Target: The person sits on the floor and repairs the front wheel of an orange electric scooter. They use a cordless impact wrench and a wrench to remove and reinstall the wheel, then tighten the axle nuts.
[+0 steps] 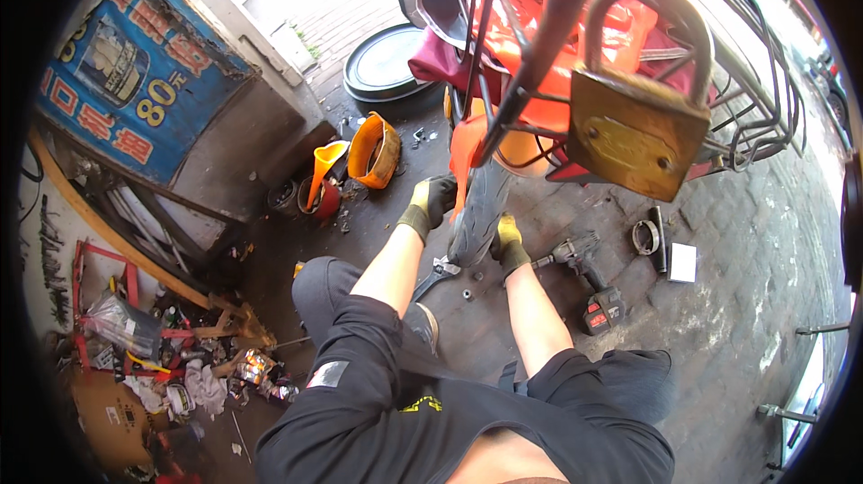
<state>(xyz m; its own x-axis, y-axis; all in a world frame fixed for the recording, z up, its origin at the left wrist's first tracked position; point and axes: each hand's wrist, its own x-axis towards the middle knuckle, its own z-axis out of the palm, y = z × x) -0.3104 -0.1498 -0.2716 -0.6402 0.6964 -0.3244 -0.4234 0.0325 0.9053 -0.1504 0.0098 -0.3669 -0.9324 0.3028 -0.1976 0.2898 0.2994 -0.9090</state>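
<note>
The tyre (476,228) sits below the wire basket (538,51), between gloved left hand (433,200) and right hand (507,234); whether their fingers grip it cannot be told. An unsteadied wheel could turn, pinching fingers or knocking the adjustable wrench (437,277) on the paving (701,367).

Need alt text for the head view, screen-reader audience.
A person's gloved left hand and right hand are at either side of a black tire, with a wire basket and a large brass padlock in the foreground. A cordless impact wrench lies on the right; an orange funnel stands on the left.
</note>
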